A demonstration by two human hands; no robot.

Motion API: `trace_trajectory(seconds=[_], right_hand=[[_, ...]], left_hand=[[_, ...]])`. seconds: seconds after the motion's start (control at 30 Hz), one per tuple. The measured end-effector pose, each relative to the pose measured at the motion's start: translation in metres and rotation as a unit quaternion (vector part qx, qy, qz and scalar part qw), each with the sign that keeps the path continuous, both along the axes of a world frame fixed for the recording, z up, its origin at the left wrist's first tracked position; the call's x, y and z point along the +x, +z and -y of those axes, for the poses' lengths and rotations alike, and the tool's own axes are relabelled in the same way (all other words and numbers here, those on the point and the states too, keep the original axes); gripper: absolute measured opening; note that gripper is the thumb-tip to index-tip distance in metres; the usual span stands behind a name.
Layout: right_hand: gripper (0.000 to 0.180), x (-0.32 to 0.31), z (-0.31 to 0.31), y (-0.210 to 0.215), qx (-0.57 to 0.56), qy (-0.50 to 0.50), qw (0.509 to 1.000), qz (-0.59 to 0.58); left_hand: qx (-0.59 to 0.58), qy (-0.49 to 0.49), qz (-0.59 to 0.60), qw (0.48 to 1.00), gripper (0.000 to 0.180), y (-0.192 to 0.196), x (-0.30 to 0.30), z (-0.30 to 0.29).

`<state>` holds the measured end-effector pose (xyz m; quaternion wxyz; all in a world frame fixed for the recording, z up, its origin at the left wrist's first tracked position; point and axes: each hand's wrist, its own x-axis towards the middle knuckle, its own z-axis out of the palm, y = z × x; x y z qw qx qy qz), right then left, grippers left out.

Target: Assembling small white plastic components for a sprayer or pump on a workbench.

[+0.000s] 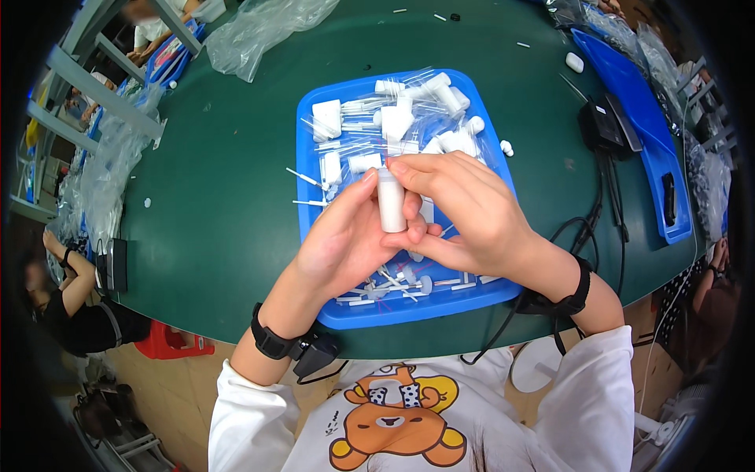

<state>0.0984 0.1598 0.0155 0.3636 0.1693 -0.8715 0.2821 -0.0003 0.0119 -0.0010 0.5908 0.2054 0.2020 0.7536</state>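
- The fingers [417, 169] of my right hand [464, 212] curl over the top end of one small white tube [391, 203], pinching it closed-in, while the thumb and fingers of my left hand [346, 240] wrap its lower half from the other side; both hands grip the same piece.
- That tube stands nearly upright between the two palms, held just above the middle of the blue tray [314, 259] (so it is off the tray, not lying in it).
- I count one blue tray in front of me on the green table [220, 197], filled with white plastic parts; they overlap too much for an exact count, but I see more than a dozen caps and bodies plus many thin white sticks.
- Two black wrist straps show, one on each forearm: the left one [271, 340] and the right one [580, 287].
- A second blue tray [637, 118] sits at the far right, with one black box [602, 124] just beside it and cables trailing off.
- Two clear plastic bags lie on the table's far left: one [259, 31] at the top, one [110, 165] at the left edge.
- One loose white cap [574, 61] rests near the right tray.
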Motion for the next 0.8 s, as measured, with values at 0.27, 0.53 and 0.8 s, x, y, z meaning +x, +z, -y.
trace_trajectory(seconds=[0.27,0.53,0.8], right_hand=[[0.048,-0.001,-0.004,0.003,0.016,0.005,1.000,0.009],[0.072,-0.002,0.006,0.014,0.042,0.032,0.998,0.025],[0.044,0.000,0.009,0.010,0.067,-0.015,0.998,-0.010]], left_hand=[[0.002,0.009,-0.011,1.000,0.035,-0.001,0.000,0.000],[-0.027,0.173,-0.240,0.955,0.036,0.027,-0.007,0.019],[0.100,0.054,-0.579,0.807,0.029,0.060,0.019,0.135]])
